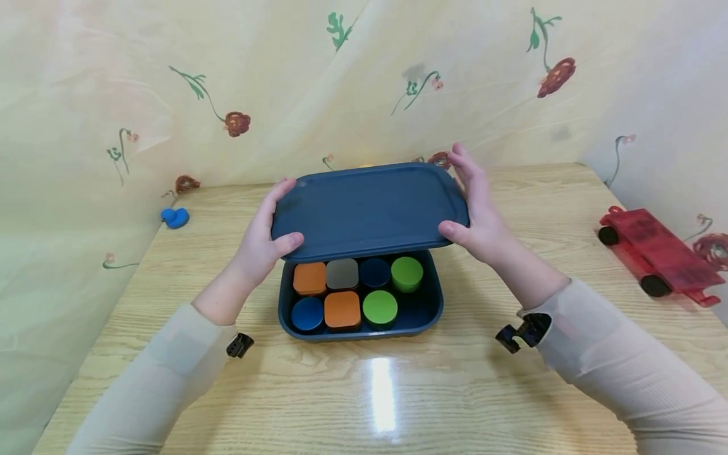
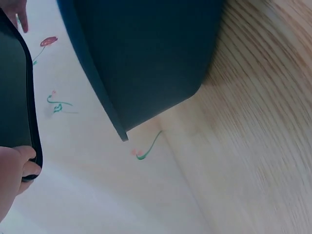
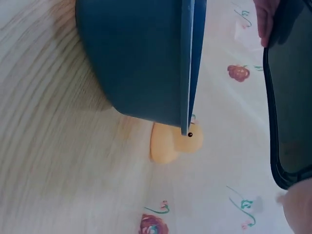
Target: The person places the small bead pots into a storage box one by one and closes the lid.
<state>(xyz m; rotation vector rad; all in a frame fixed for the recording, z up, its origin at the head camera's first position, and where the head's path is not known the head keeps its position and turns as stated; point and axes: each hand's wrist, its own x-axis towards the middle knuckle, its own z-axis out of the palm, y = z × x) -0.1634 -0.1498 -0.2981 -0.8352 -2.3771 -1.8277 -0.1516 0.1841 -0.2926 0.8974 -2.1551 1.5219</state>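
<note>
A dark blue lid [image 1: 370,208] is held up by both hands, tilted above the back part of a dark blue box [image 1: 364,335]. My left hand [image 1: 263,227] grips the lid's left end, thumb on the upper face. On the right end, my right hand [image 1: 478,215] holds it the same way. Inside the box stand orange pieces [image 1: 342,309], a grey piece [image 1: 342,273], blue round pieces [image 1: 308,313] and green round pieces [image 1: 380,308]. Both wrist views show the lid [image 2: 14,92] apart from the box [image 3: 136,58].
A blue toy duck [image 1: 175,218] sits at the table's back left. On the right stands a red toy wagon [image 1: 660,253] with black wheels. The right wrist view shows a yellow toy duck [image 3: 170,141] behind the box. A flower-patterned cloth [image 1: 296,82] hangs behind the table.
</note>
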